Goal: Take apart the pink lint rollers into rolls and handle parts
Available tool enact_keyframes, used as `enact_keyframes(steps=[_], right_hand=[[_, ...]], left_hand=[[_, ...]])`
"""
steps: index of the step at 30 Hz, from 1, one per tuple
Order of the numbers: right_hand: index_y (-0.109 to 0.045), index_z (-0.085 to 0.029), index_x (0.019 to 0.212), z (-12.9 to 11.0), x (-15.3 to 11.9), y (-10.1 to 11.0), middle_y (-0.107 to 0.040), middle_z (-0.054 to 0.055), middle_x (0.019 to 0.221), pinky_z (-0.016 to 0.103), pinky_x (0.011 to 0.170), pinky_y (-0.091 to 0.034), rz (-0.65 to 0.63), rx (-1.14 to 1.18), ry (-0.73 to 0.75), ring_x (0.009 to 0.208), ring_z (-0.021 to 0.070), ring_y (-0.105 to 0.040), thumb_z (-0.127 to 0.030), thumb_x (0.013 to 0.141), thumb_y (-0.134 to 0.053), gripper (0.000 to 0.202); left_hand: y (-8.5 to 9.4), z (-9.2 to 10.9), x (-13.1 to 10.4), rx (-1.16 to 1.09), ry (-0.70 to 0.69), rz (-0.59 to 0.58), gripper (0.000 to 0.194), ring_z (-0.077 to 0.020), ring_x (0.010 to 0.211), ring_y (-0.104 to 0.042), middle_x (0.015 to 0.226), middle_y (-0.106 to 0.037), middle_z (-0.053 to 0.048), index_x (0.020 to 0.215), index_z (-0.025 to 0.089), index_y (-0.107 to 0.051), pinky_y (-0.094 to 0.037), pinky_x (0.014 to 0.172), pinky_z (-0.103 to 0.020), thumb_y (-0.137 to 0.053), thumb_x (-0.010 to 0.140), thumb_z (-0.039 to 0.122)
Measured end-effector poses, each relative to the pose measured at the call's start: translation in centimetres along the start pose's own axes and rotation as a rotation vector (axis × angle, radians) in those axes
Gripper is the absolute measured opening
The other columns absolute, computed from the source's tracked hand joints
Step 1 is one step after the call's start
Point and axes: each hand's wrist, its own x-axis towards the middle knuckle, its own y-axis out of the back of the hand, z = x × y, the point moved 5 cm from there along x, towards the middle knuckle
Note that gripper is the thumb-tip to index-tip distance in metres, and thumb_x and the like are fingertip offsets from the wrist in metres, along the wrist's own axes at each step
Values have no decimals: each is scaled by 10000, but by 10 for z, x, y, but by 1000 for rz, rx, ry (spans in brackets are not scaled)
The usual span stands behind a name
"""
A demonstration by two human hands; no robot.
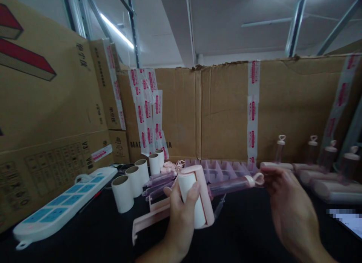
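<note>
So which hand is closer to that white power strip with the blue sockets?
Left. The left hand, gripping the pink holder, is to the right of the power strip; the right hand is farther right, near a heart-shaped loop.

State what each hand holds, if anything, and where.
Left hand: the white roll in its pink frame, thumb on the roll's side. Right hand: at the loop on the tube; grip cannot be told.

Metal posts (295,25), a tube light (117,31) and taped cardboard walls (226,112) suggest a workshop.
</note>
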Motion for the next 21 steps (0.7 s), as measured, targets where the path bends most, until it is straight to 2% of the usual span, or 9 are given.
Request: enact_keyframes(steps=[2,5,7,9,11,14,21], right_hand=[[-691,-227,1066,-11,6,3,-680,45,1044,313,875,-460,-28,-138,123,963,203,-611,-474,973,-554,298],[-672,-241,1180,-17,5,-4,-684,55,1135,338,906,-447,-220,-373,221,1049,232,-615,-455,992,-533,317],[-652,-250,1217,-15,-1,-13,-679,46,1120,332,868,-452,-389,-483,243,1023,225,-620,-436,1013,-510,310],[-666,-245,1149,-13,-5,-20,-669,34,1042,317,798,-446,-493,-559,267,945,206,-616,-403,1024,-513,253],[-682,-227,995,-12,-7,-24,-644,21,924,306,719,-418,-520,-616,309,837,185,-591,-373,1023,-530,212],[-649,-208,817,-12,-6,-25,-592,6,780,311,650,-370,-534,-646,356,716,170,-542,-352,1017,-552,265],[-646,-207,801,-9,-6,-23,-601,19,794,323,666,-386,-536,-647,350,745,186,-566,-354,1018,-551,278]], left_hand=[[-1,0,-3,-45,24,-24,537,-231,729,-710,911,-747,-88,1111,159,-659,-581,678,-319,-754,767,560],[-5,0,-8,-106,91,-63,611,-270,729,-738,993,-754,-118,1176,155,-608,-598,653,-354,-762,751,566],[-8,1,-9,-129,110,-95,600,-275,705,-742,952,-756,-115,1187,148,-575,-599,622,-351,-739,777,553],[-11,2,-8,-148,99,-130,536,-256,667,-731,862,-750,-98,1160,134,-568,-591,600,-330,-704,815,522],[-13,1,-5,-169,91,-167,482,-235,630,-714,782,-738,-93,1098,117,-585,-585,593,-314,-680,832,507],[-14,-4,-1,-206,138,-196,485,-229,596,-698,713,-723,-104,1013,103,-607,-577,571,-308,-674,814,541],[-16,-4,-3,-205,227,-197,534,-230,608,-696,708,-719,-109,1021,104,-596,-590,588,-323,-696,784,572]])
